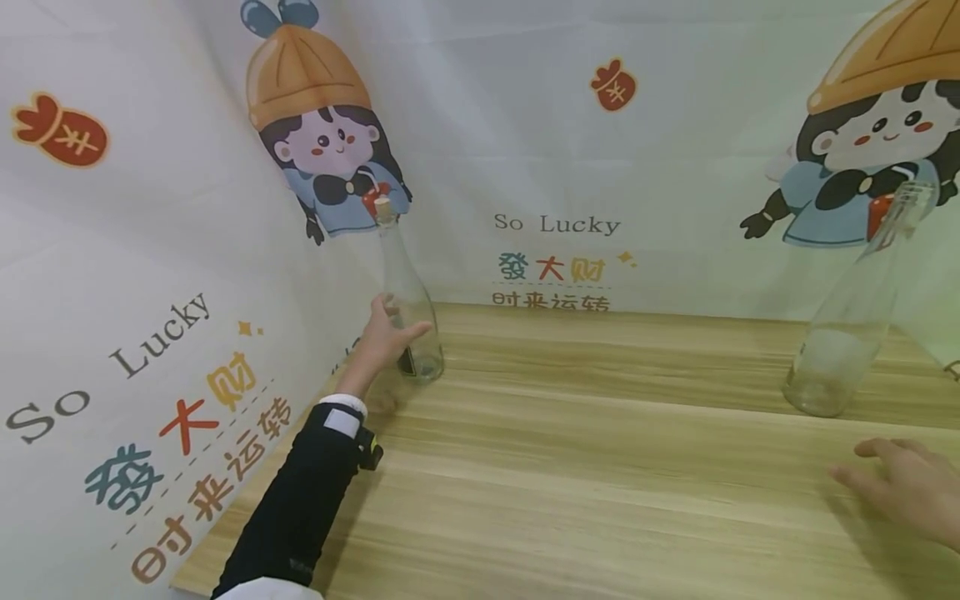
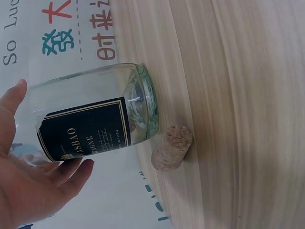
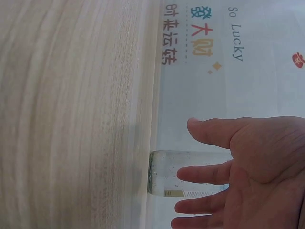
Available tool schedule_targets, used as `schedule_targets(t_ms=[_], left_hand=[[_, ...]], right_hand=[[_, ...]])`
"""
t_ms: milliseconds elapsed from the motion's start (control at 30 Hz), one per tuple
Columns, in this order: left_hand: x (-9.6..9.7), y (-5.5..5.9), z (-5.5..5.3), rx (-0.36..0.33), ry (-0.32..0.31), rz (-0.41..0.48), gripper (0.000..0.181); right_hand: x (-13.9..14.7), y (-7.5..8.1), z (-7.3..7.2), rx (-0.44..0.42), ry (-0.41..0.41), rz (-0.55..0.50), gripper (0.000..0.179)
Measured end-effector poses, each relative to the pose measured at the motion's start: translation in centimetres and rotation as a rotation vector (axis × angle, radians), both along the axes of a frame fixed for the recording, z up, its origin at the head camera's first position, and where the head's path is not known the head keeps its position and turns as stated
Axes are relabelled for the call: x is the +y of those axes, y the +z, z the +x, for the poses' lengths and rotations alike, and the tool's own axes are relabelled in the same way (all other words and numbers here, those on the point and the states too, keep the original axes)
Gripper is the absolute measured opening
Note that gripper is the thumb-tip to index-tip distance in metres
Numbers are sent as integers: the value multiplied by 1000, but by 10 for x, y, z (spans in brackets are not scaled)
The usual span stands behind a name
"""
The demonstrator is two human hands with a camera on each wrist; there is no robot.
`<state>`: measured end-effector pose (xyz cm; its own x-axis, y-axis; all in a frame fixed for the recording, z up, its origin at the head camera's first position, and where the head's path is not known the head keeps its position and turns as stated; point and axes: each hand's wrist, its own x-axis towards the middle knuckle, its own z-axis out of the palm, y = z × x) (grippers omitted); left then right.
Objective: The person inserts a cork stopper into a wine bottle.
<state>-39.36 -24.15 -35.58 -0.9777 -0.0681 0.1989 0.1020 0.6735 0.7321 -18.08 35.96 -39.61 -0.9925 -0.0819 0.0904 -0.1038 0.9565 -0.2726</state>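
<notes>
On the left stands a clear glass bottle (image 1: 408, 279) with a cork stopper (image 1: 384, 210) in its mouth. My left hand (image 1: 386, 337) is right at its lower body, thumb stretched out straight and fingers loosely bent along the other side. The left wrist view shows the bottle's dark label (image 2: 83, 131) and a loose cork (image 2: 171, 148) lying beside its base. Another clear bottle (image 1: 832, 354) stands upright at the right. In front of it hovers my right hand (image 1: 903, 487), fingers spread and palm bare; in the right wrist view the fingers overlap that bottle (image 3: 164, 174).
A light wooden tabletop (image 1: 570, 475) lies under both bottles. White printed cloth (image 1: 450, 108) with cartoon figures and lettering rises behind the table and along its left side, close to the left bottle.
</notes>
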Motion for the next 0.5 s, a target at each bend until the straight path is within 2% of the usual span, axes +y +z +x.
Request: schedule_targets(t_ms=[133,333,400,500], left_hand=[[2,0,1,6,13,-2,101],[0,1,8,-2,5,-18,103],[-3,0,9,-10,-6,-61,102],[-12,-4,12,-19,-40,-171,96]], right_hand=[[1,3,0,-13,-7,9,64],[2,5,0,-20,-12,17,65],[3,4,1,-7,-16,26,65],[6,4,0,8,-23,37,65]])
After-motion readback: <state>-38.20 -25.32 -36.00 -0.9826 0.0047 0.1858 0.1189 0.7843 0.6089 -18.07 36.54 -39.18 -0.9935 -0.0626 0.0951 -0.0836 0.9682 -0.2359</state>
